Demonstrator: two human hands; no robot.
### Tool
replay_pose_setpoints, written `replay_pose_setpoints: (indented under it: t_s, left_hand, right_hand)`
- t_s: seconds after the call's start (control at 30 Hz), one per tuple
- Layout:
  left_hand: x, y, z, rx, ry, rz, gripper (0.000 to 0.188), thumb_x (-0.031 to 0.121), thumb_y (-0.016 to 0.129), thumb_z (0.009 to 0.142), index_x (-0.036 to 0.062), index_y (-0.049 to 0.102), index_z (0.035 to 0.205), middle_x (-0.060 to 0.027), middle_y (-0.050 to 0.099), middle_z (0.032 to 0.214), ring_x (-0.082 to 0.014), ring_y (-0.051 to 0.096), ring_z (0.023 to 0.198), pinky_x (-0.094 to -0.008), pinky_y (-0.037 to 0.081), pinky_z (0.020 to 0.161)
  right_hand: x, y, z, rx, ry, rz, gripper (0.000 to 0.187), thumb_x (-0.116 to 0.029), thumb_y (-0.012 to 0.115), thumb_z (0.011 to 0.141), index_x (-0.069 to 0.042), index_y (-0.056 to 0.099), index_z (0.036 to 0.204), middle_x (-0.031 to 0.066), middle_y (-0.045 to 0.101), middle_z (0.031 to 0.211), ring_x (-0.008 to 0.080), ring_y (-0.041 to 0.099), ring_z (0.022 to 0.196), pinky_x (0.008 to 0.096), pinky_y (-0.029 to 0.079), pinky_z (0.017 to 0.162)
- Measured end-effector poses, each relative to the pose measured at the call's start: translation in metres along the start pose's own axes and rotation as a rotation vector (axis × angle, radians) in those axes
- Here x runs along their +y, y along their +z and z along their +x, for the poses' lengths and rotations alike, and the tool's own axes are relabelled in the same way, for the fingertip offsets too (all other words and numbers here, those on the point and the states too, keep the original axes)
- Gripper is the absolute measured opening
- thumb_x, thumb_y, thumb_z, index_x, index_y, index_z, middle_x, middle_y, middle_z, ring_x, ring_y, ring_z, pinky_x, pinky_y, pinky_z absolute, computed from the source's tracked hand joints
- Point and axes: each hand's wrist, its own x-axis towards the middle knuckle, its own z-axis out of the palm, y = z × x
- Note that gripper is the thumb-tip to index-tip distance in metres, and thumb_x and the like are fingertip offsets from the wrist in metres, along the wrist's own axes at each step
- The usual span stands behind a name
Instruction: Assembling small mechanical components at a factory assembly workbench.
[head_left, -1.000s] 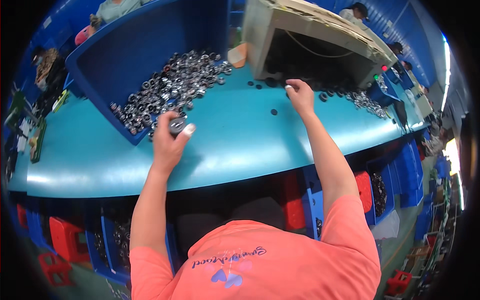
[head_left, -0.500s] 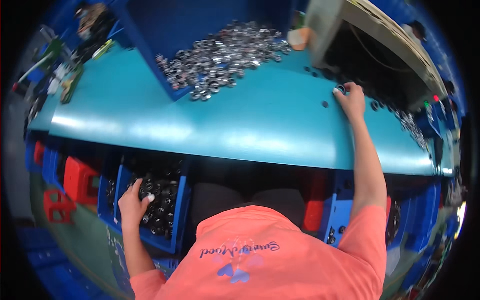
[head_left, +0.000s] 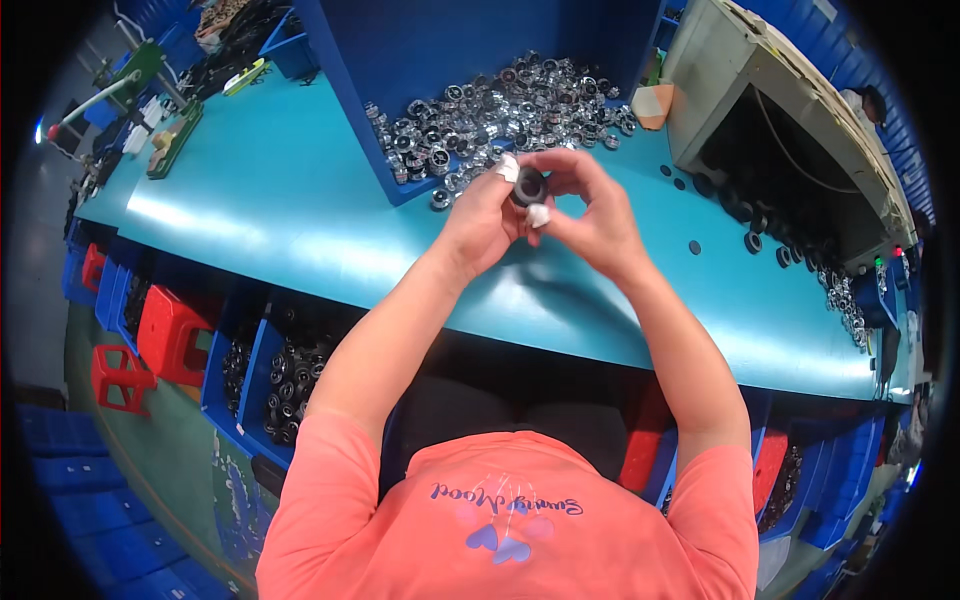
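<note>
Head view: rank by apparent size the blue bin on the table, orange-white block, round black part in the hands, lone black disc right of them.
1. Blue bin
2. Orange-white block and round black part: too alike to rank; the part is partly covered
3. Lone black disc

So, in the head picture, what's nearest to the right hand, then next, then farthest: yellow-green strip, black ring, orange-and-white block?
1. Black ring: touching the right hand.
2. Orange-and-white block: beyond the hand, slightly right.
3. Yellow-green strip: far left, on the table.
</note>
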Motion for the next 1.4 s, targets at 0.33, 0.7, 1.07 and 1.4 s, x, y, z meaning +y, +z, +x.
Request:
replay_pose_setpoints:
  t_s: [0.33,0.7,1.07,1.4]
  left_hand:
    - [-0.01,-0.033,0.026,-0.151,-0.033,-0.224,0.048,0.038,0.04,0.11,0.0042,0.046,0.144,-0.0212,0.066,0.114,-0.0172,0.06,0.083,-0.0314,0.051,0.072]
    - [-0.011,-0.026,0.024,-0.165,-0.036,-0.223,0.047,0.035,0.046,0.107,0.0026,0.05,0.141,-0.0189,0.067,0.113,-0.0168,0.06,0.083,-0.0317,0.052,0.073]
    - [-0.02,-0.007,0.016,0.179,0.35,0.77,0.058,0.011,0.082,0.082,0.0008,0.057,0.133,-0.0098,0.066,0.115,-0.0158,0.064,0.099,-0.0306,0.053,0.088]
    - [-0.021,-0.001,0.014,0.212,0.445,1.03,0.051,0.003,0.084,0.072,0.004,0.066,0.119,-0.0039,0.063,0.115,-0.0132,0.066,0.101,-0.028,0.053,0.091]
  right_hand:
    - [0.096,-0.004,0.01,0.084,-0.014,-0.675,0.036,-0.019,0.073,0.087,-0.014,0.069,0.122,0.0101,0.065,0.122,0.0357,0.059,0.107,0.0439,0.05,0.095]
    - [0.097,-0.002,0.009,0.066,0.013,-0.682,0.027,-0.016,0.077,0.081,-0.013,0.072,0.107,0.0121,0.064,0.105,0.0342,0.061,0.098,0.0436,0.051,0.085]
    - [0.099,-0.024,0.007,0.246,0.297,-0.35,0.028,-0.017,0.064,0.092,-0.009,0.073,0.118,0.0141,0.06,0.105,0.0267,0.065,0.092,0.0387,0.053,0.083]
    - [0.102,-0.025,0.005,0.221,0.316,-0.343,0.033,-0.011,0.062,0.094,-0.011,0.07,0.126,0.0099,0.06,0.112,0.018,0.064,0.09,0.0317,0.052,0.083]
